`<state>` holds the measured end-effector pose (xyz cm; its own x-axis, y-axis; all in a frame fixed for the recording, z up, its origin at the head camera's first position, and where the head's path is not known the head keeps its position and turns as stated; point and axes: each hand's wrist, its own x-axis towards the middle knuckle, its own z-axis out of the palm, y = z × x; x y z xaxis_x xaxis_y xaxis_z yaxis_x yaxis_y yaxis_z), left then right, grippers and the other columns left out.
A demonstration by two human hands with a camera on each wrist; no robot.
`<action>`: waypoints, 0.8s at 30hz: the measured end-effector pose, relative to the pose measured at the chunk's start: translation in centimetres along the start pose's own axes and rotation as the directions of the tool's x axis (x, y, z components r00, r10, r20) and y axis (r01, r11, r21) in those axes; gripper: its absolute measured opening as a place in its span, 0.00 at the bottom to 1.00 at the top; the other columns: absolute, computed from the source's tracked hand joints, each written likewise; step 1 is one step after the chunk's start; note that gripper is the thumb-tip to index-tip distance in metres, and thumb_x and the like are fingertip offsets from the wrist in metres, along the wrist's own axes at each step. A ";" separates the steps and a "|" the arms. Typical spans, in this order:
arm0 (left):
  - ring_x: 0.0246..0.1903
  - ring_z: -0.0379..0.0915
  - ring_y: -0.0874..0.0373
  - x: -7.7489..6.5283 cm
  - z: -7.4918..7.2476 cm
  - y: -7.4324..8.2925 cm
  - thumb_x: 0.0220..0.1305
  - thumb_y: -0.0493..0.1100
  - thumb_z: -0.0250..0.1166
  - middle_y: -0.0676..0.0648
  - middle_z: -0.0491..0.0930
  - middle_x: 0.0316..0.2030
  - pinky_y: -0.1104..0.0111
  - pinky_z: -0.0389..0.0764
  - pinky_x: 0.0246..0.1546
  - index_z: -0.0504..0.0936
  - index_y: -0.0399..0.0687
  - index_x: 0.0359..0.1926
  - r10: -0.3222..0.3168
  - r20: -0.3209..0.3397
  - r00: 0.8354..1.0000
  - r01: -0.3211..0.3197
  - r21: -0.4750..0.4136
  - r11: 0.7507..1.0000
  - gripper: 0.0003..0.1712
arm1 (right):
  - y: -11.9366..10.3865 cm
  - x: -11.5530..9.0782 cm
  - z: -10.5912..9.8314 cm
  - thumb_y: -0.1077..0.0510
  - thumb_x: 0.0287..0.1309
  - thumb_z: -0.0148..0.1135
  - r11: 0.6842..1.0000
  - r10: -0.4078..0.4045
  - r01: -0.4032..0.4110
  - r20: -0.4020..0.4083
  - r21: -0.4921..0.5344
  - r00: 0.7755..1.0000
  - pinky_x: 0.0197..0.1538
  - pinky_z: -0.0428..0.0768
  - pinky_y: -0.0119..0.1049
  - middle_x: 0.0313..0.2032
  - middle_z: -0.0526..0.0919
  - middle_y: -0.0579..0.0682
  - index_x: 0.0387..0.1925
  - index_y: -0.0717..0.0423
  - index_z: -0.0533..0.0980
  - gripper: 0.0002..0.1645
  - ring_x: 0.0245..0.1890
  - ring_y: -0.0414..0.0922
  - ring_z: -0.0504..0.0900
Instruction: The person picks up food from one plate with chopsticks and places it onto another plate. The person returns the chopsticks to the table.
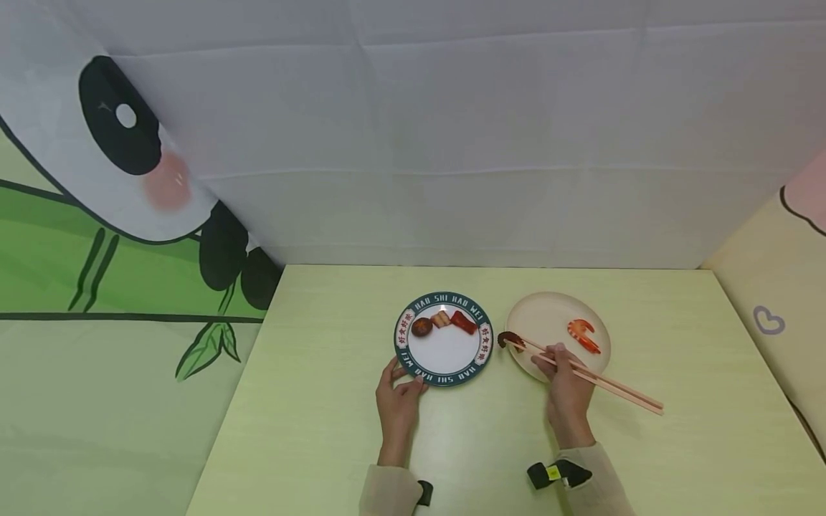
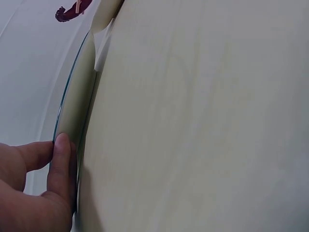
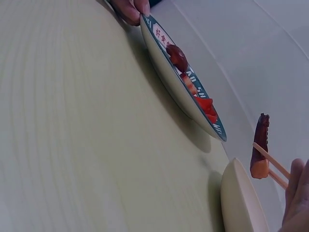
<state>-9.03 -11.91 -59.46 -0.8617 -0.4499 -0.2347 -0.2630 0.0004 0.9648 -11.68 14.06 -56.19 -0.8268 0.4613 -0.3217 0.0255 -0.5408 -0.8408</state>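
At its near-left rim, my left hand (image 1: pixel 399 407) grips a round white plate (image 1: pixel 445 355) with a dark green lettered border. On that plate lie a brown mushroom-like piece (image 1: pixel 422 327), a small tan striped piece (image 1: pixel 441 319) and a red block-shaped piece (image 1: pixel 464 322). My right hand (image 1: pixel 569 393) holds a pair of wooden chopsticks (image 1: pixel 622 392). Their tips pinch a dark red-brown octopus tentacle piece (image 3: pixel 260 145), raised between the two plates. Below the chopsticks, a cream plate (image 1: pixel 548 313) bears an orange-and-white shrimp (image 1: pixel 584 337).
Both plates stand side by side on a pale wood-grain table (image 1: pixel 310 401). A plain pale cloth wall (image 1: pixel 452 143) rises behind the table's far edge. Printed cartoon panels (image 1: pixel 58 265) flank it. Dark straps (image 1: pixel 560 474) sit on both wrists.
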 end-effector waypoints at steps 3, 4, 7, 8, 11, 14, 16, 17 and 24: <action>0.35 0.84 0.58 0.1 0.0 -0.1 0.64 0.24 0.67 0.35 0.76 0.53 0.70 0.95 0.38 0.68 0.35 0.75 0.020 -0.001 1.000 -0.020 -0.003 1.000 0.40 | -0.1 0.1 -0.1 0.59 0.76 0.60 1.000 0.001 -0.001 -0.007 0.018 1.000 0.42 0.94 0.31 0.33 0.88 0.47 0.43 0.65 0.84 0.12 0.27 0.40 0.91; 0.34 0.84 0.58 0.1 0.0 -0.1 0.63 0.23 0.67 0.35 0.76 0.52 0.69 0.95 0.38 0.68 0.34 0.75 0.026 -0.001 1.000 -0.026 -0.004 1.000 0.40 | -0.1 0.2 -0.1 0.59 0.76 0.60 1.000 -0.001 0.001 -0.009 0.024 1.000 0.42 0.94 0.32 0.32 0.88 0.48 0.42 0.65 0.84 0.12 0.27 0.40 0.91; 0.34 0.84 0.58 0.2 0.0 -0.1 0.63 0.23 0.67 0.35 0.76 0.52 0.69 0.95 0.38 0.68 0.34 0.75 0.024 0.001 1.000 -0.024 -0.010 1.000 0.40 | -0.1 0.3 -0.2 0.60 0.75 0.61 0.999 -0.010 0.010 -0.012 0.033 1.000 0.41 0.94 0.32 0.32 0.88 0.48 0.41 0.63 0.86 0.12 0.26 0.41 0.91; 0.35 0.84 0.58 0.2 0.0 -0.2 0.63 0.23 0.67 0.35 0.76 0.52 0.69 0.95 0.38 0.68 0.34 0.75 0.020 0.002 1.000 -0.020 -0.011 1.000 0.40 | -0.1 0.3 -0.2 0.60 0.75 0.61 0.999 -0.012 0.013 -0.013 0.035 1.000 0.41 0.94 0.32 0.32 0.88 0.48 0.40 0.62 0.86 0.11 0.26 0.41 0.91; 0.35 0.84 0.58 0.3 0.0 -0.2 0.64 0.24 0.67 0.36 0.76 0.53 0.70 0.95 0.39 0.68 0.36 0.76 0.000 0.005 1.000 0.000 -0.008 1.000 0.40 | -0.1 0.3 -0.3 0.61 0.76 0.60 0.999 -0.019 0.020 -0.015 0.048 1.000 0.41 0.94 0.32 0.32 0.88 0.48 0.37 0.58 0.87 0.12 0.26 0.41 0.91; 0.36 0.84 0.58 0.4 0.0 -0.2 0.64 0.24 0.67 0.36 0.76 0.53 0.70 0.95 0.39 0.68 0.37 0.76 -0.006 0.006 1.000 0.006 -0.002 1.000 0.40 | -0.1 0.4 -0.3 0.61 0.76 0.60 0.998 -0.027 0.028 -0.016 0.061 1.000 0.40 0.94 0.32 0.32 0.88 0.48 0.37 0.58 0.87 0.12 0.26 0.41 0.91; 0.36 0.84 0.57 0.4 0.0 -0.3 0.64 0.24 0.67 0.36 0.76 0.53 0.70 0.95 0.39 0.67 0.36 0.76 -0.001 0.008 1.000 0.001 -0.001 1.000 0.40 | -0.1 0.4 -0.4 0.61 0.76 0.60 0.997 -0.034 0.035 -0.019 0.066 0.999 0.41 0.94 0.33 0.32 0.88 0.48 0.38 0.59 0.87 0.12 0.26 0.41 0.91; 0.36 0.84 0.57 0.3 0.0 -0.3 0.64 0.24 0.67 0.35 0.76 0.53 0.69 0.95 0.39 0.67 0.36 0.76 0.003 0.010 1.000 -0.003 -0.001 1.000 0.39 | -0.1 0.4 -0.5 0.61 0.76 0.60 0.997 -0.036 0.038 -0.020 0.065 0.999 0.41 0.94 0.33 0.32 0.88 0.48 0.39 0.61 0.87 0.11 0.26 0.41 0.91; 0.36 0.85 0.56 0.1 0.0 -0.1 0.64 0.24 0.68 0.35 0.76 0.54 0.68 0.95 0.38 0.68 0.35 0.75 0.012 0.010 1.000 -0.012 0.001 1.000 0.39 | 0.0 0.8 -0.8 0.61 0.75 0.61 0.998 -0.030 0.031 -0.031 0.053 0.999 0.41 0.94 0.32 0.32 0.89 0.48 0.42 0.62 0.86 0.11 0.26 0.41 0.91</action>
<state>-9.09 -12.00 -59.61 -0.8693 -0.4405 -0.2241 -0.2526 0.0064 0.9675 -11.87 14.98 -56.76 -0.8091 0.4991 -0.3102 -0.0304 -0.5628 -0.8260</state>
